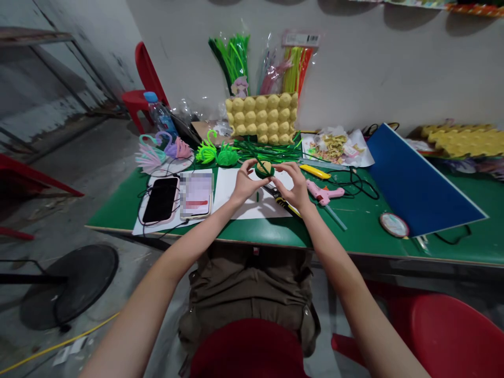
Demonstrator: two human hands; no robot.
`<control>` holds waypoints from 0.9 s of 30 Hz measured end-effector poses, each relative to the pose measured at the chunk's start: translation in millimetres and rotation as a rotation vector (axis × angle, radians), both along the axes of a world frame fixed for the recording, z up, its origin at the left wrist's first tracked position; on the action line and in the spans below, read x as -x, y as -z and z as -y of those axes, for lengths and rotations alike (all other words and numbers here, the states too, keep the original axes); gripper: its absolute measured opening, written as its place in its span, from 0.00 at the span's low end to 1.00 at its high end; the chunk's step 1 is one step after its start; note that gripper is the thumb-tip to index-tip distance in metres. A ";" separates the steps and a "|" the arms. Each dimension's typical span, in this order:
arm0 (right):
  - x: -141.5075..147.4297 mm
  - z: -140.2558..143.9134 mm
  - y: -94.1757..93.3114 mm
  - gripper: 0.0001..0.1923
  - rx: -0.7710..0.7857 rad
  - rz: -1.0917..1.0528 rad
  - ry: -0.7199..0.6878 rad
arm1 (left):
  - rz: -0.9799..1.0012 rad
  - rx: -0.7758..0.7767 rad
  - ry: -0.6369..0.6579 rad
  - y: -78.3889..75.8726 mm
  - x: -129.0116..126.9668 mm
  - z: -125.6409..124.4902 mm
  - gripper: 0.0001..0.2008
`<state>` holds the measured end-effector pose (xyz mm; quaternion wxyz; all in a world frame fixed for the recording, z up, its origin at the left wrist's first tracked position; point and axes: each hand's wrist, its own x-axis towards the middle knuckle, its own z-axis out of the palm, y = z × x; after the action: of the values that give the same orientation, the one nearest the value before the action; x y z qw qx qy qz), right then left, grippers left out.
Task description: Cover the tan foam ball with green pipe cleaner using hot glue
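A green worktop [252, 237] carries a white paper sheet [244, 202], two phones [160, 199], a pink glue gun [323, 193], a yellow utility knife [315, 171], a blue board [417, 184] and green pipe cleaners [268, 152].

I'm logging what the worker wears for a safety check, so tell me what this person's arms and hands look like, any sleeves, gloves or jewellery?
Both forearms are bare as far up as the picture shows, with no sleeves in view. The left hand and right hand wear no gloves. No watch, bracelet or ring shows, though the fingers are too small to rule out a thin ring. No markings or cables on either arm.
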<state>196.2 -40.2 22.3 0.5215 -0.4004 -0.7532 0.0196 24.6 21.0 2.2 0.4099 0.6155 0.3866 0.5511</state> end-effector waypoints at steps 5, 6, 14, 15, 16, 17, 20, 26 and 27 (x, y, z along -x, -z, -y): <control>1.5 -3.2 -0.1 0.08 0.016 -0.007 -0.037 | -0.145 -0.169 -0.028 6.3 2.8 -1.0 0.35; 1.6 -3.7 0.2 0.07 0.017 -0.013 -0.041 | -0.163 -0.201 -0.032 7.0 3.1 -0.8 0.34; 2.4 -3.2 0.5 0.01 -0.002 -0.046 -0.052 | -0.157 -0.258 -0.032 -4.0 3.9 7.8 0.38; 2.5 -3.0 0.1 0.01 -0.001 -0.046 -0.044 | -0.157 -0.246 -0.035 -6.6 3.9 9.7 0.37; 2.6 -2.9 -0.3 0.01 0.001 -0.047 -0.040 | -0.155 -0.236 -0.036 -8.8 3.9 11.3 0.37; 2.7 -2.8 -0.6 0.02 0.002 -0.049 -0.040 | -0.152 -0.230 -0.036 -10.7 3.9 12.7 0.36; 2.7 -3.1 -0.8 0.03 -0.001 -0.055 -0.032 | -0.136 -0.235 -0.040 -12.8 4.0 14.7 0.36; 2.6 -4.1 0.9 0.02 0.011 -0.082 -0.014 | -0.075 -0.294 -0.028 -10.4 3.2 13.4 0.36; 2.6 -4.1 1.2 0.03 0.010 -0.100 -0.024 | -0.076 -0.292 -0.025 -10.6 3.2 13.3 0.35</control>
<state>193.6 -36.0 21.1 0.5563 -0.3925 -0.7308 0.0496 21.5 7.7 12.8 0.2941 0.6841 0.3250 0.5830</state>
